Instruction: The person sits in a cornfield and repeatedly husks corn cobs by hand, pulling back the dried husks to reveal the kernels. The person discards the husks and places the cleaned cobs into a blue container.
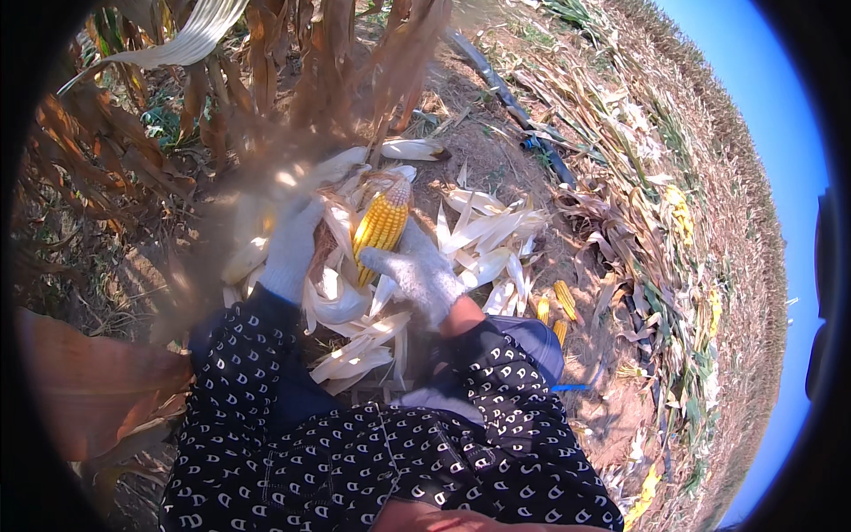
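Observation:
A yellow ear of corn [382, 229] stands tilted before me, its pale tip upward, partly out of its dry husk. Around its right side goes my right hand [419, 266] in a white knit glove, the thumb lying across the kernels. My left hand [292, 243], gloved alike, is on the left at the peeled-back husk [338, 223] and brown silk. Its fingers are blurred and partly hidden, so its grip is unclear. Loose pale husks [359, 352] lie below the ear, between my legs.
Dry corn stalks [266, 80] rise close on the left. An unhusked ear [413, 149] lies beyond my hands, and a husk pile [495, 239] to the right. Several bare cobs [564, 299] rest on the soil near my knee. A dark hose [495, 83] crosses the ground.

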Action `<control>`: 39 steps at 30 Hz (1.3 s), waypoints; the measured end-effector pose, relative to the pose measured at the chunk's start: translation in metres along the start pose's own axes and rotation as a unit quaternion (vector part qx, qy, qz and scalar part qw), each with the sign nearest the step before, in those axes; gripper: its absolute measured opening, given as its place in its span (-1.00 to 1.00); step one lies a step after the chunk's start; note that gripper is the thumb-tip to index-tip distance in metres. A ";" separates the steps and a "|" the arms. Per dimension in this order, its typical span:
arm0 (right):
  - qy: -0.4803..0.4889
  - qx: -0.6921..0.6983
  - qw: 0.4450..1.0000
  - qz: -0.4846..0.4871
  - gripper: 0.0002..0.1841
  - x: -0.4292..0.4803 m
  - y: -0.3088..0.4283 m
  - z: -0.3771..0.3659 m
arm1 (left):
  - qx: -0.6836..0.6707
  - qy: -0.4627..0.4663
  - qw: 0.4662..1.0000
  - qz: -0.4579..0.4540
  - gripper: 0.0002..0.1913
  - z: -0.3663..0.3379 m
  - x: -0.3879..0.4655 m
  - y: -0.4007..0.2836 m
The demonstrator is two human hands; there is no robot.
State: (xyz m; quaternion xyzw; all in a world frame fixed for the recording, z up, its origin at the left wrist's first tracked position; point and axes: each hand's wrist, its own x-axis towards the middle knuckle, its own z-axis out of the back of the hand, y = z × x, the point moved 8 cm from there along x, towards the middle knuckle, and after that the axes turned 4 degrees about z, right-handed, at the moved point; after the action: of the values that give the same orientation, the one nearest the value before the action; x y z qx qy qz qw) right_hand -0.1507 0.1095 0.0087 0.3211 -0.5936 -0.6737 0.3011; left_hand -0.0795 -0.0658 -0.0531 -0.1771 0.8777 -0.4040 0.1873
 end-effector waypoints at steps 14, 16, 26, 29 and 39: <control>-0.023 0.492 0.859 -0.140 -0.44 -0.007 -0.038 -0.020 | -0.147 0.171 0.974 -0.002 -0.74 -0.052 -0.027 -0.020; -0.074 0.530 0.827 -0.169 -0.47 -0.007 -0.048 -0.018 | -0.156 0.208 0.965 0.037 -0.75 -0.059 -0.034 -0.021; -0.204 0.550 0.809 -0.040 -0.41 0.015 -0.042 0.039 | -0.008 0.188 0.980 -0.060 -0.32 -0.058 -0.056 -0.073; -0.210 0.551 0.807 -0.025 -0.44 0.014 -0.035 0.046 | 0.062 0.203 0.975 -0.059 -0.40 -0.056 -0.052 -0.083; -0.197 -0.003 0.980 0.016 -0.36 -0.002 -0.009 0.070 | 0.633 -0.159 0.730 -0.204 -0.64 -0.021 -0.027 -0.114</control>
State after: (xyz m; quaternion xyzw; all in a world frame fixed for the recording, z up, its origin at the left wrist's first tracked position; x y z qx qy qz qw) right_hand -0.2051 0.1549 0.0058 0.1716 -0.6441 -0.7209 0.1897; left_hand -0.0483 -0.1095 0.0531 -0.2537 0.3187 -0.8604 0.3063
